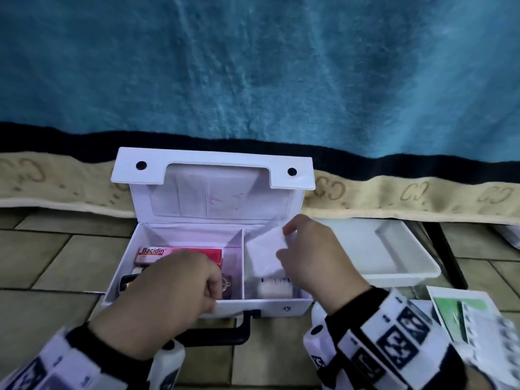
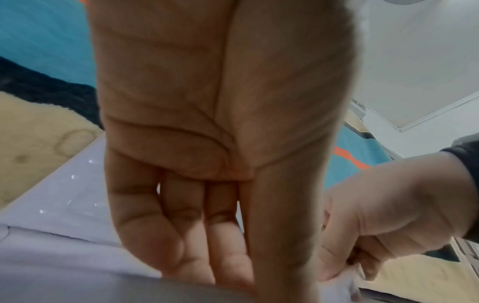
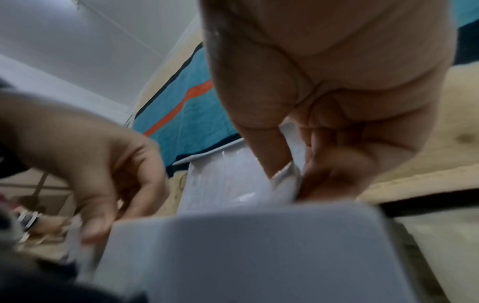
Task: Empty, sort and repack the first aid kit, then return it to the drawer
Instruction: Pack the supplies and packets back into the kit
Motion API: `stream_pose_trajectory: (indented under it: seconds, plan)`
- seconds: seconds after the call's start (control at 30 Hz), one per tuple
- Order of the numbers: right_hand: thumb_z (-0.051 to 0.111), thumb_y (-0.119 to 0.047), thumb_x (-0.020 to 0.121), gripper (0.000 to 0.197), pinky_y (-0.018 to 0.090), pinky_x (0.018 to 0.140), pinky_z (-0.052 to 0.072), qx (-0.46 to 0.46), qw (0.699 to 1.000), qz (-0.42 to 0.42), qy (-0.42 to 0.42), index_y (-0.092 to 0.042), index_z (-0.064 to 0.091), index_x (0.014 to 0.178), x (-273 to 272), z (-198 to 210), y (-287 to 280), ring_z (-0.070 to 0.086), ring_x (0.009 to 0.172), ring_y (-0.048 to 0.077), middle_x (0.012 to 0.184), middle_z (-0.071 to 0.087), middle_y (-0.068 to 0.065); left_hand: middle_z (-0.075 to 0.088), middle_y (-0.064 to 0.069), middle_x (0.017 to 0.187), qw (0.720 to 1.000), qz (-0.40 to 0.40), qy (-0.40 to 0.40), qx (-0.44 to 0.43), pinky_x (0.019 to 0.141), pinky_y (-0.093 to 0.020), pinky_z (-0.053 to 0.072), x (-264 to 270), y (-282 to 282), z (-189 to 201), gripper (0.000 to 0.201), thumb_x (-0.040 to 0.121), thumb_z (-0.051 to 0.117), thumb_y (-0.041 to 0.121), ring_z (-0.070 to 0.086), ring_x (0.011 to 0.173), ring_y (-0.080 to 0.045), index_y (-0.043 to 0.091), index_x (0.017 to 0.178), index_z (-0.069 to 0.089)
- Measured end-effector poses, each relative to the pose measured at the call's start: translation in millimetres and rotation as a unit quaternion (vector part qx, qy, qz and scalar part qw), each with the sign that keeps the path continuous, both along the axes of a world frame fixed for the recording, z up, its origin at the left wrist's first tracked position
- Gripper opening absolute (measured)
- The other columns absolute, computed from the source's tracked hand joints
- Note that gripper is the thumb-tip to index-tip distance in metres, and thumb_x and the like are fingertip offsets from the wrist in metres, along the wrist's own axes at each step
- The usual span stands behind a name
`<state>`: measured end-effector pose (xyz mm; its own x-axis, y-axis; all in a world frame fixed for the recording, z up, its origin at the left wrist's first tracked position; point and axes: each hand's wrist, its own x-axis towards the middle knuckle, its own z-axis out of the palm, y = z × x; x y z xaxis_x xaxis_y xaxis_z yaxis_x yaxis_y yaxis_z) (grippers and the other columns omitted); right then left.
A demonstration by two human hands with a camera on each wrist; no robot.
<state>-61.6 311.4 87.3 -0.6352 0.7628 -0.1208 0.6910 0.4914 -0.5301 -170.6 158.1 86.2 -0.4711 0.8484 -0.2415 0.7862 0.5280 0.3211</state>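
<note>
Right fingers [image 1: 289,229] pinched on a white packet [image 1: 267,250] above the kit's [image 1: 194,192] right compartment; left fingers [image 1: 213,288] curled, grip unclear.

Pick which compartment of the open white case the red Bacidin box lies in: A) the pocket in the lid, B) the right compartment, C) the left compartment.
C: the Bacidin box lies left of the divider, in the case's left compartment.

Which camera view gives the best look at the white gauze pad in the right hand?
The head view: the gauze pad shows nearly whole above the kit's right compartment, pinched by the right hand. The right wrist view shows only its blurred pinched corner. The left wrist view barely shows it.
</note>
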Motion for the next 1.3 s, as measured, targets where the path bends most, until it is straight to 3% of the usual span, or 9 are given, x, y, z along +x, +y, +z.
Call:
stream_pose_trajectory:
  seconds: [0.13,0.27,0.47,0.57,0.67,0.73,0.9,1.03,1.3]
  plan:
    - [0.054,-0.005,0.084,0.033,0.024,0.065,0.044,0.043,0.999,0.013,-0.017,-0.016,0.043,0.114,-6.2,-7.8,-10.0,0.063,0.095,0.022,0.101,0.065,0.004,0.068,0.015,0.071,1.0,0.005,0.016,0.016,0.065,-0.013,0.042,-1.6,0.1,0.6,0.016,0.067,0.078,0.032,0.06,0.074,0.005,0.031,0.061,0.063]
    - [0.054,-0.011,0.086,0.021,0.024,0.067,0.039,0.099,0.99,0.065,-0.071,-0.021,0.055,0.105,-9.0,-13.8,-12.1,0.059,0.102,0.021,0.105,0.062,0.002,0.069,0.013,0.074,1.0,0.005,0.004,0.018,0.061,-0.01,0.037,-3.6,1.0,-1.5,0.016,0.066,0.08,0.032,0.061,0.076,0.004,0.031,0.062,0.064]
    - [0.057,-0.031,0.09,0.021,0.029,0.088,0.043,0.184,0.965,0.165,-0.086,-0.016,0.067,0.102,-8.7,-12.0,-8.6,0.05,0.106,0.022,0.109,0.055,0.004,0.069,0.014,0.075,1.0,0.009,-0.001,0.024,0.06,-0.009,0.036,-6.3,0.6,-3.4,0.017,0.065,0.081,0.033,0.06,0.078,0.004,0.032,0.061,0.065]
    - [0.053,-0.026,0.093,0.024,0.028,0.078,0.046,0.124,0.952,0.24,-0.145,-0.009,0.069,0.095,-12.5,-7.7,-4.2,0.059,0.097,0.023,0.098,0.064,0.007,0.069,0.012,0.076,1.0,0.003,-0.01,0.019,0.054,-0.006,0.034,-7.5,2.1,-3.9,0.019,0.066,0.081,0.031,0.061,0.078,0.003,0.032,0.06,0.063]
    - [0.042,-0.028,0.099,0.027,0.027,0.071,0.034,0.127,0.926,0.301,-0.19,-0.017,0.066,0.103,-12.6,-5.7,-10.3,0.053,0.092,0.028,0.084,0.047,0.006,0.069,0.013,0.074,1.0,0.006,-0.008,0.02,0.055,-0.007,0.034,-7.2,1.8,-4.8,0.018,0.065,0.081,0.031,0.061,0.076,0.003,0.032,0.06,0.064]
    - [0.039,-0.031,0.1,0.032,0.03,0.072,0.037,0.141,0.916,0.314,-0.207,-0.01,0.063,0.106,-10.5,-5.9,-12.4,0.051,0.088,0.029,0.081,0.045,0.007,0.068,0.013,0.072,1.0,0.012,-0.008,0.023,0.059,-0.01,0.037,-7.0,0.7,-4.8,0.018,0.064,0.082,0.032,0.06,0.074,0.004,0.032,0.06,0.064]
    - [0.042,-0.002,0.091,0.038,0.032,0.085,0.043,0.112,0.919,0.323,-0.196,-0.014,0.059,0.122,-7.7,6.0,-7.6,0.052,0.114,0.029,0.125,0.051,0.011,0.067,0.014,0.07,1.0,0.01,-0.013,0.008,0.057,-0.008,0.035,-6.4,1.2,-2.6,0.019,0.066,0.081,0.033,0.059,0.074,0.004,0.033,0.058,0.063]
    - [0.043,0.005,0.087,0.055,0.032,0.097,0.041,0.12,0.923,0.314,-0.186,-0.024,0.051,0.133,-6.7,15.8,-3.4,0.047,0.124,0.022,0.137,0.045,0.003,0.07,0.013,0.077,1.0,0.012,-0.012,-0.002,0.06,-0.009,0.037,-5.6,1.8,-0.9,0.015,0.067,0.08,0.032,0.061,0.077,0.004,0.033,0.063,0.065]
    - [0.043,0.005,0.086,0.043,0.029,0.066,0.035,0.091,0.913,0.31,-0.251,-0.012,0.054,0.124,-11.5,-3.8,-14.0,0.055,0.108,0.032,0.126,0.044,0.011,0.068,0.014,0.079,1.0,0.024,0.004,-0.004,0.074,-0.018,0.046,0.4,3.1,2.5,0.018,0.068,0.079,0.03,0.06,0.082,0.001,0.032,0.062,0.062]
